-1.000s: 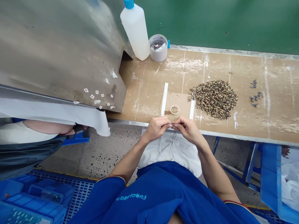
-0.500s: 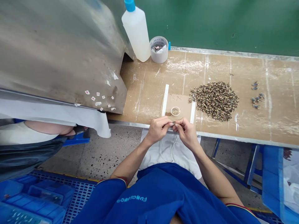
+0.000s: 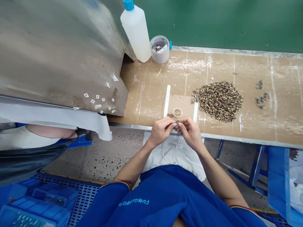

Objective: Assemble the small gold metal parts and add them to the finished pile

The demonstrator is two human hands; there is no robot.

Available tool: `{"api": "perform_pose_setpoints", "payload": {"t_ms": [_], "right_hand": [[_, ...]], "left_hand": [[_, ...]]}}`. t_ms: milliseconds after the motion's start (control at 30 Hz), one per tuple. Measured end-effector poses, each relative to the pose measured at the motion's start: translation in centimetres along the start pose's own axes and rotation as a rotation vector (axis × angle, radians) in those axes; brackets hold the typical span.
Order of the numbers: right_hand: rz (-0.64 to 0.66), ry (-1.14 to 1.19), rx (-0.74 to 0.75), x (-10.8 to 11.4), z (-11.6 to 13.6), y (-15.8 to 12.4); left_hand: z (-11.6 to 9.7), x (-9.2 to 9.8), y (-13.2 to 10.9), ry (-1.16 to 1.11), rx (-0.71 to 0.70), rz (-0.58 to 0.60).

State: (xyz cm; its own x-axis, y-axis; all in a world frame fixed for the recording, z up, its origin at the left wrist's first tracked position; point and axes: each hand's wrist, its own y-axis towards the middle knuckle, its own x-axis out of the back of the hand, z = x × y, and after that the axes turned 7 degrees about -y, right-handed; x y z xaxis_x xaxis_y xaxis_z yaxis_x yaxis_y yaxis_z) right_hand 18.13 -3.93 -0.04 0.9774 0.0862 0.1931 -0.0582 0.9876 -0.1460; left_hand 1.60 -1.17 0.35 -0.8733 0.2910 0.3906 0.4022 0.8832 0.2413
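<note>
Brown cardboard bench top (image 3: 146, 94) lies just ahead of the left hand (image 3: 161, 132) and right hand (image 3: 190, 134), both nearly closed and meeting on a tiny metal piece (image 3: 176, 122) above the bench edge, apparently braced for steadiness. A speckled pile of small parts (image 3: 219, 101) sits within easy reach, near a small ring (image 3: 177, 112)

My left hand (image 3: 161, 132) and my right hand (image 3: 190, 133) are held close together, just over the front edge of the tabletop (image 3: 146, 101). Both wrists are bent so the backs of my hands face up, with the fingers curled inward. My fingertips (image 3: 181, 123) come together at the middle, with thumbs and forefingers pinched around something too small to make out. My bare left forearm (image 3: 132, 165) and right forearm (image 3: 219, 178) slant inward from short blue sleeves, forming a V that narrows toward the tabletop.
</note>
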Motion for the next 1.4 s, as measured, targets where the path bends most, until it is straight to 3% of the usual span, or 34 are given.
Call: {"api": "perform_pose_setpoints", "payload": {"t_ms": [467,967,1400], "right_hand": [[-0.008,0.086,-0.044,0.4,-0.2,0.2],[0.055,-0.046,-0.053,0.6,0.4,0.2],[0.047,0.035,-0.056,0.4,0.6,0.1]], "left_hand": [[0.0,0.1,0.2,-0.02,-0.069,0.004],[1.1,-0.9,-0.9,0.245,-0.159,-0.065],[-0.5,1.0,0.7,-0.078,-0.038,0.072]]}}
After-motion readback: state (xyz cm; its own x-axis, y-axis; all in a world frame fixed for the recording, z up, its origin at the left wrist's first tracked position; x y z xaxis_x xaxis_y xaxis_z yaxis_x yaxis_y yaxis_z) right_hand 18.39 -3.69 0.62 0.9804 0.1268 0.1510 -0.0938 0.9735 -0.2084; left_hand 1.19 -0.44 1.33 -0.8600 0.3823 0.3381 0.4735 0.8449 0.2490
